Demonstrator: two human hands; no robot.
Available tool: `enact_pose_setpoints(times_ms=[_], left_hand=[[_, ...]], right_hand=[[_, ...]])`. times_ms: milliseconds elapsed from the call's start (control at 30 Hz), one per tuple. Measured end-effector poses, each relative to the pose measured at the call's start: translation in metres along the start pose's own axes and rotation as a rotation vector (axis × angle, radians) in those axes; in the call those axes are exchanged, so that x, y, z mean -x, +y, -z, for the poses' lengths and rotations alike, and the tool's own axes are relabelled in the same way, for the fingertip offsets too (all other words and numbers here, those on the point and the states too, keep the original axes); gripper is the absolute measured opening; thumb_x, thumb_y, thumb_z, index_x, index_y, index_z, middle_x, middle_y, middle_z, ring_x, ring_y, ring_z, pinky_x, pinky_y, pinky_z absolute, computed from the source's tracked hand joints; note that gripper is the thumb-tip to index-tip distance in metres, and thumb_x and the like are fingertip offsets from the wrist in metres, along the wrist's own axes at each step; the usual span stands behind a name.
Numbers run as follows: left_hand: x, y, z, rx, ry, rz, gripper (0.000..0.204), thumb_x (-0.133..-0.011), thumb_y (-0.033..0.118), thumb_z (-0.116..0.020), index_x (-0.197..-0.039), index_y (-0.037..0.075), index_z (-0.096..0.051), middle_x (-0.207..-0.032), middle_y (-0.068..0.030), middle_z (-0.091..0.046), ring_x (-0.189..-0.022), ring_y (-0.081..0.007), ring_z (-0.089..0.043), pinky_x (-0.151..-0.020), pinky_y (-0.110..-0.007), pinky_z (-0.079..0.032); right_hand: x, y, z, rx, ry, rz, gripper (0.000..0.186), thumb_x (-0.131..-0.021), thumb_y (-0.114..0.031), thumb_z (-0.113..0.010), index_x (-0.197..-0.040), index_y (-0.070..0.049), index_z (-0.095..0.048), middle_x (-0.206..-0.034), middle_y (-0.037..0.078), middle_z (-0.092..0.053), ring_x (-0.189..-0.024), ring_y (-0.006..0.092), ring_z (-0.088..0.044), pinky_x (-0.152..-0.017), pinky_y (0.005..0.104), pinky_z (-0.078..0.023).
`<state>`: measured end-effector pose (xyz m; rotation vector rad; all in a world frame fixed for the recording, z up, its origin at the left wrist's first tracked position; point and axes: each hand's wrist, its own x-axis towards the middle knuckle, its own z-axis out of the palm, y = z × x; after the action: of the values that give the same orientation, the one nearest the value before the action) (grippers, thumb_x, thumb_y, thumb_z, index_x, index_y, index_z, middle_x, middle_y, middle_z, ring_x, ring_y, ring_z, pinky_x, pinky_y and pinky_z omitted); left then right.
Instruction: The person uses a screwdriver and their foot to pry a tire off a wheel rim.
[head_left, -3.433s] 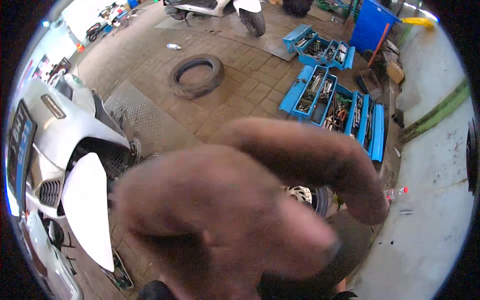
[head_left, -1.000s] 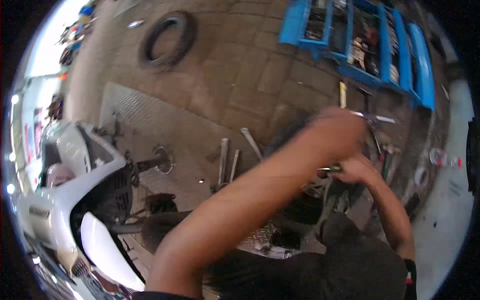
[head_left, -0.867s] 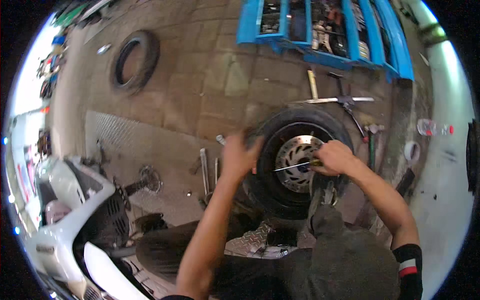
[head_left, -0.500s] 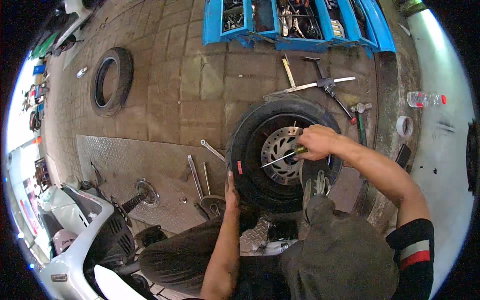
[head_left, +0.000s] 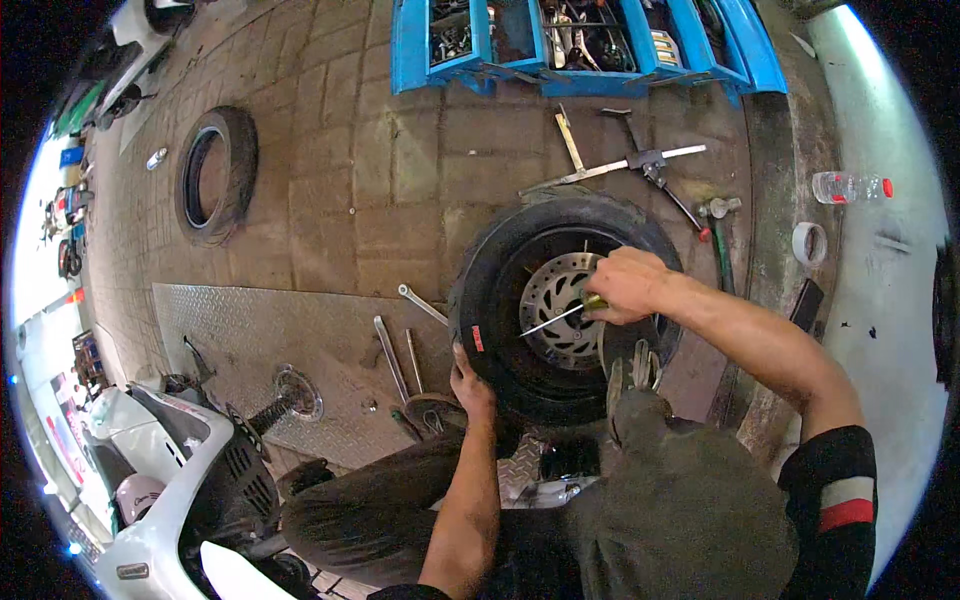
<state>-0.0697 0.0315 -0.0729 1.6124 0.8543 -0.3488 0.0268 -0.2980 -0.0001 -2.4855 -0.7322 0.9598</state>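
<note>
A wheel with a black tyre (head_left: 500,385) and a drilled brake disc (head_left: 537,300) lies flat in front of me. My right hand (head_left: 628,284) is closed round the yellowish handle of a screwdriver (head_left: 552,321) above the disc. Its metal shaft points left and down toward the rim; whether the tip touches is unclear. At the tyre's near left side, my left hand (head_left: 474,392) grips the edge, beside a small red label (head_left: 477,339). Some of its fingers are hidden. A grey glove (head_left: 633,372) rests by my knee, over the wheel's near edge.
Beyond the wheel lie a metal clamp-like tool (head_left: 648,160) and a hammer (head_left: 722,235). A blue toolbox (head_left: 410,50) stands at the far side. Wrenches (head_left: 391,358) lie on a metal plate (head_left: 230,330), left. Another tyre (head_left: 238,170) is farther left, a white scooter (head_left: 150,545) near left.
My left hand has shifted slightly nearer and right along the tyre, its fingers now more bent round the edge. My right hand and the screwdriver stay nearly in place; the view has shifted a little.
</note>
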Motion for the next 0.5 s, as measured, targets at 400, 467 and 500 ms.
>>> enact_pose_setpoints(times_ms=[400, 467, 500], left_hand=[[-0.009, -0.015, 0.008, -0.250, 0.026, -0.052, 0.087, -0.099, 0.065, -0.048, -0.131, -0.016, -0.055, -0.120, -0.0244, -0.065, -0.102, -0.0316, -0.064, -0.098, -0.038, -0.047], [-0.012, -0.025, 0.019, -0.272, -0.008, -0.141, 0.087, -0.099, 0.065, -0.049, -0.133, -0.015, -0.054, -0.122, -0.0245, -0.064, -0.102, -0.0326, -0.064, -0.098, -0.039, -0.047], [-0.018, -0.030, 0.023, -0.233, -0.023, -0.157, 0.087, -0.099, 0.065, -0.050, -0.134, -0.015, -0.054, -0.124, -0.0244, -0.064, -0.102, -0.0331, -0.065, -0.097, -0.039, -0.047]], right_hand=[[0.003, -0.002, -0.022, 0.059, 0.040, 0.014, 0.040, -0.084, -0.046, -0.072, -0.088, -0.007, -0.073, -0.076, 0.016, -0.071, -0.076, 0.0367, -0.071, -0.068, 0.0478, -0.057], [-0.001, -0.006, -0.023, 0.018, 0.031, 0.030, 0.042, -0.085, -0.048, -0.071, -0.092, -0.006, -0.073, -0.073, 0.017, -0.070, -0.074, 0.0378, -0.070, -0.067, 0.0483, -0.056], [-0.004, -0.006, -0.022, 0.000, 0.028, 0.040, 0.043, -0.085, -0.048, -0.071, -0.092, -0.006, -0.073, -0.073, 0.017, -0.070, -0.074, 0.0378, -0.071, -0.067, 0.0484, -0.056]])
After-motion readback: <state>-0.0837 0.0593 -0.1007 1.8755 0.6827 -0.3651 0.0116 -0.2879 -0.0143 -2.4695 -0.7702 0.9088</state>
